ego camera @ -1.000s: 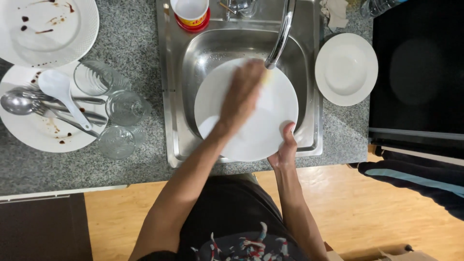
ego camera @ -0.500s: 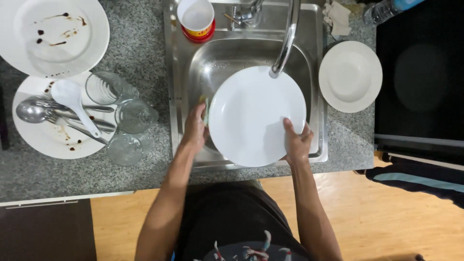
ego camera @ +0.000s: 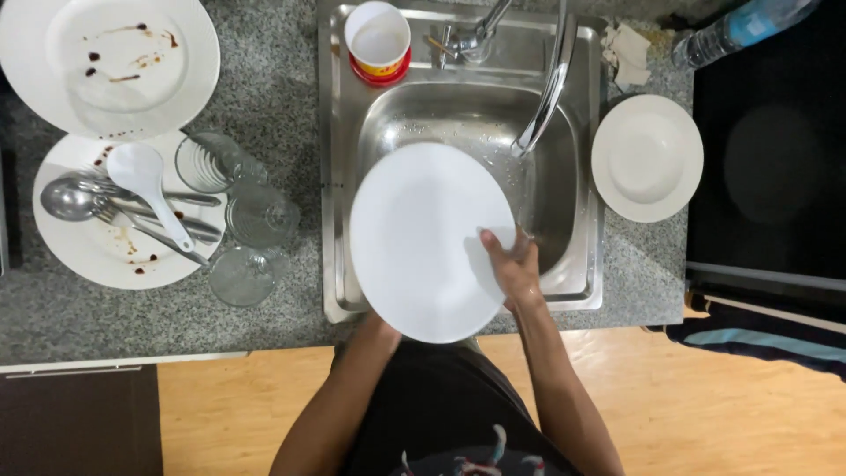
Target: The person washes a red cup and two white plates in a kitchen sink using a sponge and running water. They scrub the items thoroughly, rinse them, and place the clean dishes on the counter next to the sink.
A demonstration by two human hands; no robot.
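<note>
**White plate held over the sink**

We hold a large white plate [ego camera: 423,242] over the steel sink [ego camera: 564,220], tilted with its face up toward us. Our right hand [ego camera: 509,264] lies on the plate's right edge, fingers pressed flat onto its face and closed on the rim. Our left hand is hidden behind the plate's lower edge; only the forearm shows, so we cannot tell how its fingers sit.

Just beyond the right hand, the curved tap [ego camera: 548,88] reaches down over the basin. Further from us, on the sink's back ledge, stands a round cup [ego camera: 377,40], white inside with a red and yellow band on its outside. Right of the right hand, a clean small white plate [ego camera: 648,159] rests on the speckled grey desk [ego camera: 273,97], with a crumpled scrap of paper [ego camera: 627,53] beyond it and a clear plastic bottle with a blue label [ego camera: 738,28] lying at the far right corner.

Left of the hidden left hand stand three clear glasses [ego camera: 242,220]. Further left, a smeared plate carries cutlery and a white spoon [ego camera: 145,181], and another stained plate [ego camera: 110,62] lies beyond it.
</note>
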